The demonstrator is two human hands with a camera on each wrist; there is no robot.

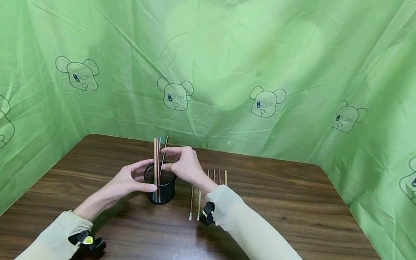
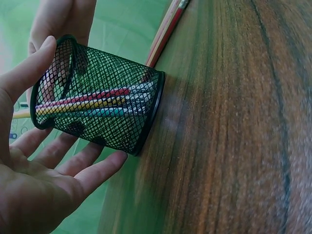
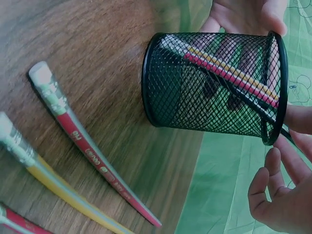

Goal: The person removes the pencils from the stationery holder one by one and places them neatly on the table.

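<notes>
A black wire-mesh pencil cup [image 1: 167,193] stands upright on the table. My left hand [image 1: 123,181] holds it from the left, thumb at the near side of the rim and fingers spread round the far side. Several pencils [image 1: 155,156] lean inside, eraser ends down; red, yellow and teal ones show through the mesh in the left wrist view. Over the cup's right rim, my right hand [image 1: 187,165] pinches a dark pencil [image 1: 166,143] between thumb and fingers. In the right wrist view that pencil's lower part [image 3: 239,92] runs down inside the mesh.
Right of the cup, several pencils lie on the wooden table [image 1: 279,210], among them a red one [image 3: 92,151] and a yellow one [image 3: 68,190], eraser ends toward me. My right forearm passes over part of them. Green curtains [image 1: 213,64] enclose the table's back and sides.
</notes>
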